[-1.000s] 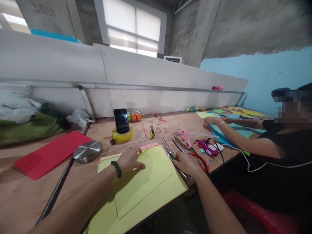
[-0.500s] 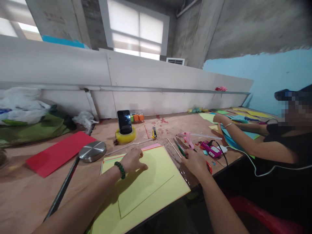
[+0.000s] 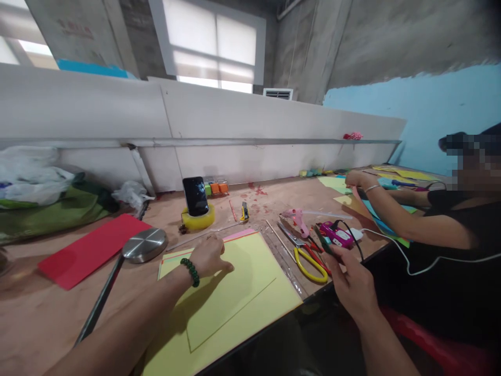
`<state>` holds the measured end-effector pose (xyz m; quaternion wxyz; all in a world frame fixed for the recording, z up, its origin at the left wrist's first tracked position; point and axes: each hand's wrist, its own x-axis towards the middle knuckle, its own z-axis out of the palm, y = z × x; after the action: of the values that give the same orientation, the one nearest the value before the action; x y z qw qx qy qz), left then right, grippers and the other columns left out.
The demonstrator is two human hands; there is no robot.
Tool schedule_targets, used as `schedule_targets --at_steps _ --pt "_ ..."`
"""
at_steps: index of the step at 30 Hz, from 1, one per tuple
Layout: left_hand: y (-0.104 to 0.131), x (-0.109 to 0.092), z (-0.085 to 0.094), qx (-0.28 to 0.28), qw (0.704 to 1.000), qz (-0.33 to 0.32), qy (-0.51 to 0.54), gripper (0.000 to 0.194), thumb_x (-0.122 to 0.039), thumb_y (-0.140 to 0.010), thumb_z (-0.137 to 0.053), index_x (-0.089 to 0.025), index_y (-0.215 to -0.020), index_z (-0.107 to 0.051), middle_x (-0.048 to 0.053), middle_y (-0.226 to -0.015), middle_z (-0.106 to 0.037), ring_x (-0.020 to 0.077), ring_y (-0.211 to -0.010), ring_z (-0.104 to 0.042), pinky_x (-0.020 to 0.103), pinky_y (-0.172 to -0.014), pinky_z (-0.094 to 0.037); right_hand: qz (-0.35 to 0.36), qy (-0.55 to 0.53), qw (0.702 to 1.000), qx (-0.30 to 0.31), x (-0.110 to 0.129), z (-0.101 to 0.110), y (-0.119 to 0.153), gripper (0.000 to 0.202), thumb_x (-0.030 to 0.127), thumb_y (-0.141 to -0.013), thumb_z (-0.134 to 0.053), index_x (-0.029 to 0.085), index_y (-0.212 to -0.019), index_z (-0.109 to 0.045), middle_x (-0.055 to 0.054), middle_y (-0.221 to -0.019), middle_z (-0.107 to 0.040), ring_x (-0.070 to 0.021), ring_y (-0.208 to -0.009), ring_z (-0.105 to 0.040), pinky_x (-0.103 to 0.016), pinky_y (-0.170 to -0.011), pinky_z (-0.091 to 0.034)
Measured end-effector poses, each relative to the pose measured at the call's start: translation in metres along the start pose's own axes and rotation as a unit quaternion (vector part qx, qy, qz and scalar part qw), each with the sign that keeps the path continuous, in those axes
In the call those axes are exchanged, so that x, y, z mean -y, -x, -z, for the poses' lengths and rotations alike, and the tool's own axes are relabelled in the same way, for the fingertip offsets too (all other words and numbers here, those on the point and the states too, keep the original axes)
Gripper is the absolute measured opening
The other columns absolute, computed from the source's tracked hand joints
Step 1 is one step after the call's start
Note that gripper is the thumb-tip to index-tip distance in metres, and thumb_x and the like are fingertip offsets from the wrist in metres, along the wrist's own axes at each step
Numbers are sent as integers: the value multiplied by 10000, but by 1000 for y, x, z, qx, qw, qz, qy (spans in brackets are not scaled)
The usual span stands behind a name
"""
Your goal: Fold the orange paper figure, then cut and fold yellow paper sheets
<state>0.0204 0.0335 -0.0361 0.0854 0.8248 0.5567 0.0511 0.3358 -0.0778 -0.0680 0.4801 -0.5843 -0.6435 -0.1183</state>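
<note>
My left hand (image 3: 207, 257), with a green bead bracelet, rests on a stack of yellow paper (image 3: 238, 292); its thumb stands apart from the fingers. A smaller yellow sheet with a dark edge lies on the stack near me. Raised over the table's front edge, my right hand (image 3: 355, 279) is closed on a slim dark green tool (image 3: 322, 241) whose kind I cannot make out. Just left of that hand lie scissors (image 3: 312, 267) with yellow handles and a red-handled tool, partly overlapping. A thin wooden stick (image 3: 281, 240) lies beside the paper.
A pink glue gun (image 3: 297, 222) and a purple power strip (image 3: 335, 235) with cables sit to the right. A phone (image 3: 195, 196) leans in a yellow tape roll (image 3: 199, 218). Nearby are a cutter knife (image 3: 245, 211), red card (image 3: 94, 250) and a round metal base (image 3: 144, 245). A co-worker (image 3: 442, 224) handles paper at right.
My right hand has lifted the dark green tool and moved right and toward me, uncovering the scissors. My left hand stays on the paper. The view has shifted slightly.
</note>
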Motion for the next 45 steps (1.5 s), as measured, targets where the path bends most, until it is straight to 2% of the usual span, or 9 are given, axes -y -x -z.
schedule_targets --at_steps 5,8,14,18,22,28,35,41,45 --pt "0 -4 4 53 998 10 -33 293 -406 -859 -653 -154 -1006 -629 71 -1057 -643 229 -948 -621 408 -813 -514 44 -21 999 25 -1 -5 10 214 322 -944 -475 216 -1002 -652 -78 -937 -749 -222 -827 -718 -310 -728 -572" --pt "-2 -5 5 78 996 12 -36 282 -356 -923 -591 -164 -1129 -600 71 -1139 -625 217 -968 -627 425 -827 -535 59 -37 997 45 1 -8 13 227 324 -949 -474 218 -1006 -666 -73 -929 -755 -212 -817 -727 -298 -719 -583" --pt "-8 -6 9 97 995 16 -20 313 -372 -893 -625 -158 -1120 -600 77 -1127 -629 227 -973 -626 424 -829 -527 68 -70 993 59 1 -11 18 220 314 -956 -483 223 -1017 -673 -68 -909 -764 -201 -771 -739 -264 -674 -595" --pt "-8 -8 7 72 997 14 -2 561 -362 -651 -795 -162 -1131 -584 122 -1150 -636 304 -1070 -601 385 -873 -488 60 -98 991 69 -2 -11 20 213 294 -946 -503 223 -1027 -687 -68 -931 -765 -208 -798 -741 -274 -716 -601" --pt "-6 -8 5 46 999 0 19 741 -289 -620 -755 -172 -1292 -465 144 -1330 -554 309 -1203 -536 365 -943 -444 35 -113 989 85 -6 -10 21 222 300 -933 -518 224 -1029 -704 -68 -950 -765 -217 -834 -739 -289 -744 -603" --pt "-7 -5 5 59 998 2 34 520 -323 -607 -728 -167 -1078 -574 109 -1091 -668 314 -1037 -617 362 -816 -484 13 -134 983 124 -7 -15 27 218 264 -915 -533 207 -1035 -705 -83 -993 -759 -209 -874 -734 -276 -769 -594" --pt "-12 -1 2 69 995 13 66 535 -351 -560 -722 -175 -1038 -556 71 -941 -642 283 -891 -607 340 -710 -459 -9 -146 978 148 -4 -15 29 233 271 -914 -524 206 -1040 -710 -85 -1005 -757 -215 -891 -728 -282 -780 -585" --pt "-17 6 1 123 981 -38 143 322 -477 -581 -655 -211 -688 -509 -46 -617 -466 176 -627 -492 262 -550 -358 -68 -161 971 160 -4 -11 28 272 362 -914 -506 215 -952 -732 -85 -960 -746 -227 -912 -705 -299 -796 -559" --pt "-16 6 7 180 956 -93 212 425 -632 -677 -498 -212 -622 -463 -60 -568 -398 129 -560 -402 242 -537 -340 -167 -152 959 171 -8 -10 28 316 440 -876 -517 193 -924 -709 -73 -874 -735 -227 -787 -687 -278 -634 -533"
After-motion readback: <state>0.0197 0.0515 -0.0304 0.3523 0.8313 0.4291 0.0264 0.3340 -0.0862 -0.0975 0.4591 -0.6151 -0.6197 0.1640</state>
